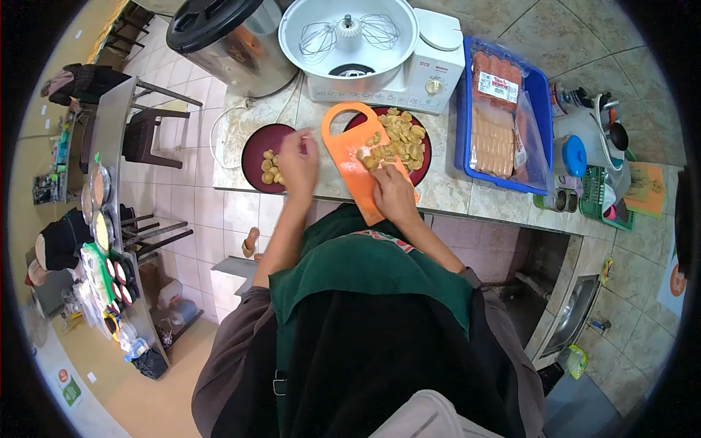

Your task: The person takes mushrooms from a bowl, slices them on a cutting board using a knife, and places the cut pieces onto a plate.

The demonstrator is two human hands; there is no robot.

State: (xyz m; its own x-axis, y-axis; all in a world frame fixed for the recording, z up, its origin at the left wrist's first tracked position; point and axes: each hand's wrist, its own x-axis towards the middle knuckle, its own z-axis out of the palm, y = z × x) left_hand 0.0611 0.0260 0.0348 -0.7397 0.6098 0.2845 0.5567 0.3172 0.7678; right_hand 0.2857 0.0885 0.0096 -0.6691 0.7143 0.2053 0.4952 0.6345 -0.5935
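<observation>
My left hand (pixel 298 164) is smeared by motion over the right side of a dark red plate (pixel 255 139). Small round yellow-brown pieces (pixel 269 169) lie on that plate, close to the fingers. An orange cutting board (pixel 354 175) with a handle hole lies slanted, partly over a second dark red plate (pixel 426 162). Yellow-brown slices (pixel 405 139) are heaped on the second plate, and more slices (pixel 380 155) spread across the board. Bent over the board, my right hand (pixel 395 193) has its fingertips at these slices. Whatever its fingers hold is hidden.
Behind the plates stands a white mixer (pixel 431 73) with a bowl and whisks (pixel 318 38). A large metal pot (pixel 234 55) is left of it. On the right, a blue crate (pixel 462 131) holds packed sausages (pixel 493 139). Farther right is a sink (pixel 573 314).
</observation>
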